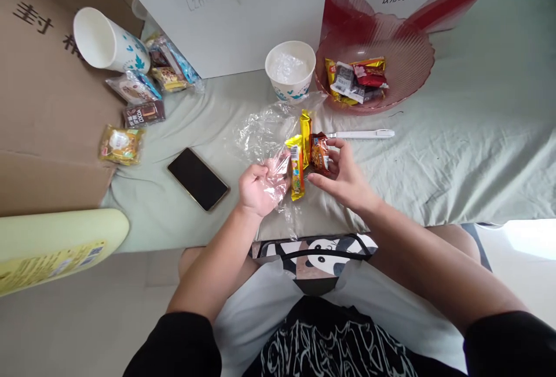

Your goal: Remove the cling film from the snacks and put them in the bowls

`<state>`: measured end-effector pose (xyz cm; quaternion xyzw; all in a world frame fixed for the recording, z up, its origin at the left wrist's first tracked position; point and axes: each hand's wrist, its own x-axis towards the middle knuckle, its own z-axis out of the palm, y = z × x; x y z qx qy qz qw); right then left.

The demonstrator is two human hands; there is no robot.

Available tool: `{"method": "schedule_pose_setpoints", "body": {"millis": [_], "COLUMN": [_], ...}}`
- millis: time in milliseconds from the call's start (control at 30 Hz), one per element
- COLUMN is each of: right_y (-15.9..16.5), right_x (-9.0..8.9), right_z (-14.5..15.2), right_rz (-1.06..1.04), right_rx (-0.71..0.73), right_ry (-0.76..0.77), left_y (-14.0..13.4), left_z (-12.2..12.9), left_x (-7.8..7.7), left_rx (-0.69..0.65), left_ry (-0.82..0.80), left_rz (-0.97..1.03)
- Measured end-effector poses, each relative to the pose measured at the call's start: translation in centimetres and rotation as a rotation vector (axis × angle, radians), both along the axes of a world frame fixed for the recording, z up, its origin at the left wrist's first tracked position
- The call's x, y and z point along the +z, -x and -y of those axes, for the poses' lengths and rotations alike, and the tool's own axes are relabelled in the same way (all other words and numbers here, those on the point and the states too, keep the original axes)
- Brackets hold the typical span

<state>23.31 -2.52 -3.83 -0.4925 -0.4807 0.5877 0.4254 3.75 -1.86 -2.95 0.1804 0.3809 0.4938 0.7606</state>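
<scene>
Though rumpled, cloth beneath packets.

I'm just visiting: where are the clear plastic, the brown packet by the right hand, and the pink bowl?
Clear plastic (263, 134): head view, on its crinkled upper part.
Brown packet (320, 152): head view, on its printed front.
Pink bowl (408, 70): head view, on its bare ribbed wall.

Bench draped in wrinkled pale green cloth, light grey floor below with faint tile seams, bright glare at right
</scene>
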Motion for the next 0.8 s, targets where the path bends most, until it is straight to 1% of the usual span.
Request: {"method": "schedule_pose_setpoints", "body": {"millis": [67, 167, 267, 367, 433, 567, 667, 800], "right_y": [0.0, 0.2, 0.5, 0.8, 0.9, 1.2, 1.2, 0.8], "right_x": [0.2, 0.2, -0.1, 0.1, 0.4, 0.9, 0.8, 0.8], "right_z": [0.0, 0.1, 0.0, -0.2, -0.3, -0.1, 0.0, -0.1], "right_rz": [-0.154, -0.314, -0.453, -0.566, -0.613, -0.652, -0.657, -0.639], "right_rx": [-0.021, -0.018, -0.037, -0.079, -0.057, 0.001, -0.057, -0.168], "right_ry": [0.077, 0.194, 0.312, 0.387, 0.388, 0.357, 0.379, 0.386], "left_y": [-0.6, -1.5, -1.6, -0.7, 0.0, 1.0, 2.1, 4.3], "left_z": [0.2, 0.8, 1.1, 0.8, 0.5, 0.1, -0.5, -1.7], "left_x": [0.5, 1.4, 2.0, 2.4, 2.6, 3.0, 3.0, 2.5], "left_rx": [0.006, -0.057, -0.092, -0.08, -0.045, 0.059, 0.154, 0.34], "left_ry": [0.035, 0.045, 0.009, -0.065, -0.093, -0.081, -0.103, -0.196], "left_rz": [0.095, 0.161, 0.136, 0.069, 0.0, -0.122, -0.173, -0.251]}}
